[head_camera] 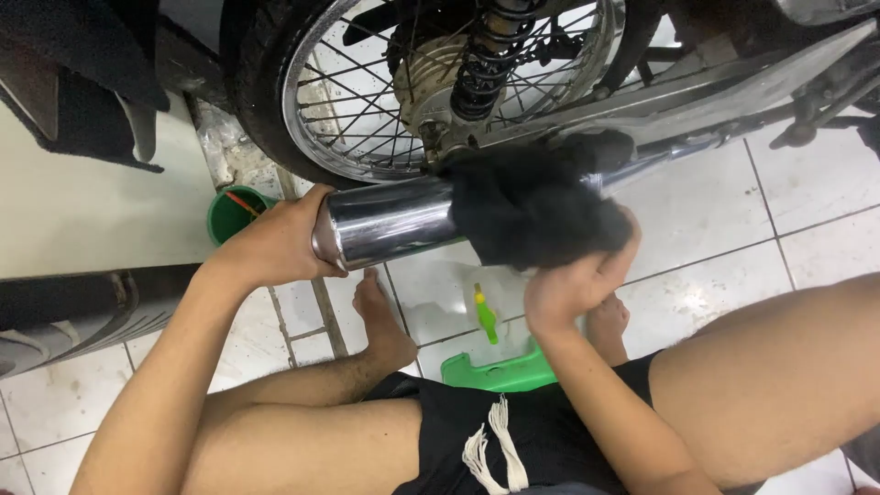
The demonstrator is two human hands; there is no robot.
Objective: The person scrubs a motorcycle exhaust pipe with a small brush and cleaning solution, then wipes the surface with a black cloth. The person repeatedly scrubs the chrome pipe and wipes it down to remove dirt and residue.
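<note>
A chrome exhaust pipe [390,220] of a motorcycle runs across the middle of the view. My left hand [280,240] grips its rear end. My right hand [573,284] presses a black cloth [527,203] against the pipe, and the cloth wraps over the pipe's middle and hides it there. Behind the pipe stands the rear wheel [353,101] with its spokes and a black shock spring [481,55].
A clear container with a green lid and a green-yellow screwdriver [486,316] lies on the white tiled floor between my bare feet. A small green cup [229,213] stands at the left by a white wall panel. My knees fill the lower frame.
</note>
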